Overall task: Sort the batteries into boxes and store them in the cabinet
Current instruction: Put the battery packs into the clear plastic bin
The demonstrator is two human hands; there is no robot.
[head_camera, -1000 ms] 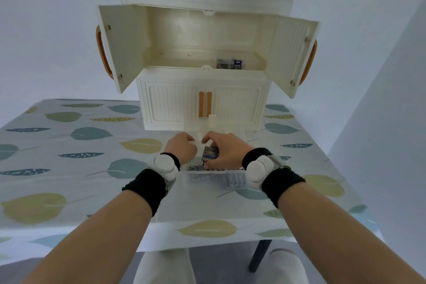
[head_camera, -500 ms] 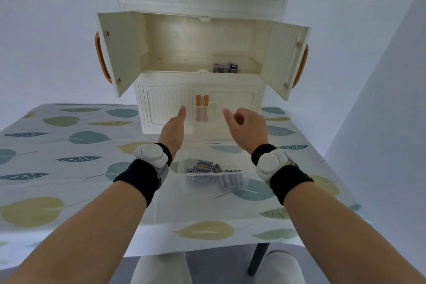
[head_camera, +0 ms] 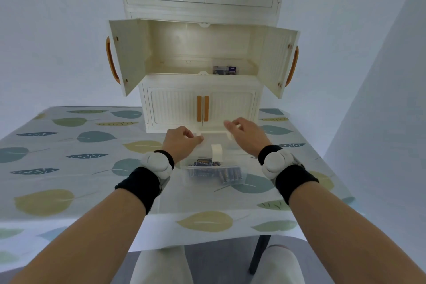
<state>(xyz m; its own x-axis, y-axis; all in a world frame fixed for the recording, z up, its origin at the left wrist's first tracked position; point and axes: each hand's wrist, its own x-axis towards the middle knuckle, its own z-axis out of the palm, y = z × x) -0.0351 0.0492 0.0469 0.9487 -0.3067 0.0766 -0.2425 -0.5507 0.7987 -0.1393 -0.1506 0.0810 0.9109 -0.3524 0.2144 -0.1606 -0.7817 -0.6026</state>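
1. A clear plastic box (head_camera: 213,172) sits on the table (head_camera: 69,168) near its front edge, between the person's two forearms, holding batteries (head_camera: 227,174): a row of cylindrical cells on its right side and a dark blue pack toward the back left.
2. The box's clear lid (head_camera: 214,138) appears to be held above and behind the box, its white clips showing at the far edge and at the middle; how far it is raised cannot be told.
3. The left hand (head_camera: 181,143) is curled, fingers bent in with the thumb tip pressed to the lid's left edge.
4. The right hand (head_camera: 245,134) is also bent, thumb and forefinger pinched at the lid's right rear corner.
5. Each wrist wears a black band with a white device on it.
6. The cream cabinet (head_camera: 200,108) stands on the table beyond the hands. Its middle compartment has both doors swung wide, and a second box of batteries (head_camera: 227,70) rests on that shelf's right side.
7. The upper and lower cabinet doors are closed.
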